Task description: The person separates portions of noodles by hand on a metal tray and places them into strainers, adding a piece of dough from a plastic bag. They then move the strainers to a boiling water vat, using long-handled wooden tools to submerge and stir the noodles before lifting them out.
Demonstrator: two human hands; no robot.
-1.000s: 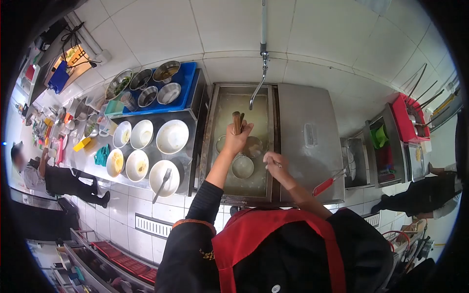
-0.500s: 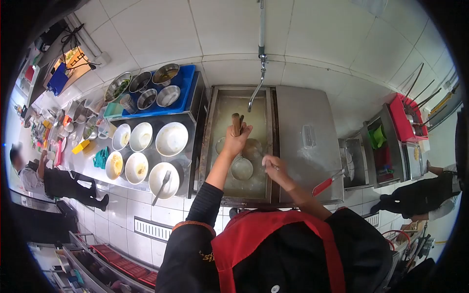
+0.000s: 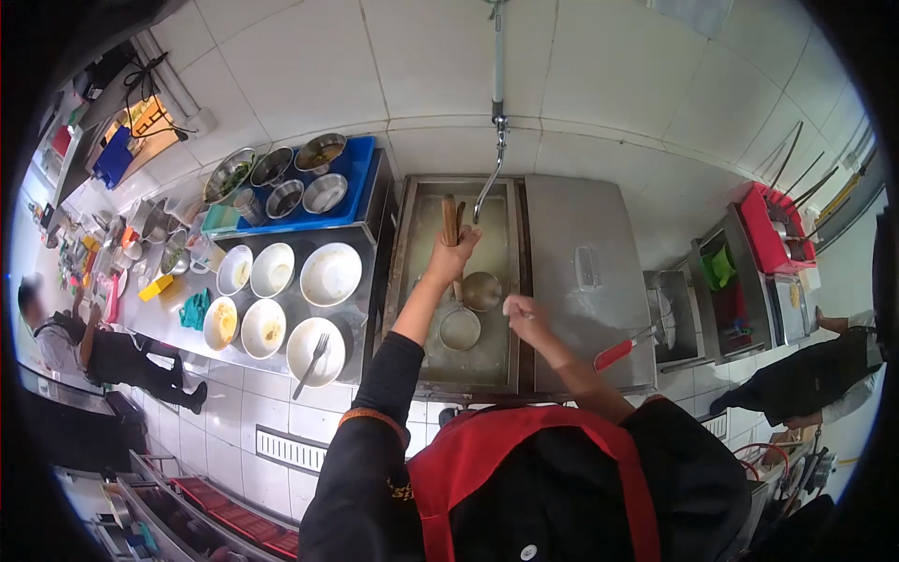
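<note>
My left hand (image 3: 453,251) is closed round the wooden handles (image 3: 451,220) of strainer baskets over a long tank (image 3: 400,281) of cloudy water. One round strainer (image 3: 460,330) hangs low in the tank, and another strainer (image 3: 482,291) is just right of it. My right hand (image 3: 526,318) is held over the tank's right edge with its fingers closed; what they hold, if anything, is too small to name. A metal tap (image 3: 490,173) comes down above the back of the tank.
White bowls (image 3: 331,274), one with a fork (image 3: 312,363), stand on the left counter. Behind them is a blue tray (image 3: 351,192) with metal bowls. A metal lid (image 3: 585,234) and a red-handled tool (image 3: 614,354) lie right. People (image 3: 131,354) (image 3: 805,379) stand at both sides.
My left hand has shifted slightly up with the handles. The right-hand strainer now shows more clearly. My right hand stays near the tank's right edge.
</note>
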